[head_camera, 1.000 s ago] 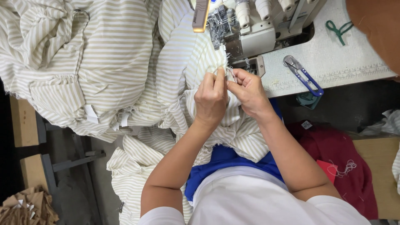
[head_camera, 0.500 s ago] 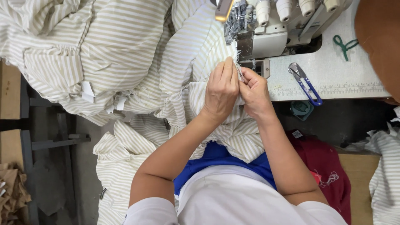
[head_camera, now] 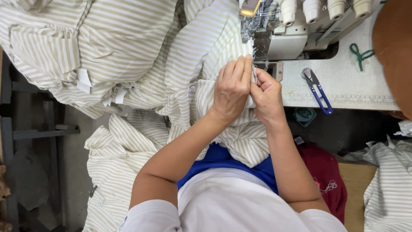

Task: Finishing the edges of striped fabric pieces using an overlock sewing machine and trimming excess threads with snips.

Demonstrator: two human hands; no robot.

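White sewing table, with a grey-white overlock machine, blue-handled thread snips, a green tied cord, striped cream fabric spilling off its left edge.

Garment workshop, sewing machine, thread cones, heaped striped fabric

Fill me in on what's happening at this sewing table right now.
A person seated at a sewing machine pinches the edge of beige-and-white striped fabric between the left hand and right hand, right in front of the machine's needle area. More striped cloth is heaped to the left. Blue-handled thread snips lie untouched on the machine table.
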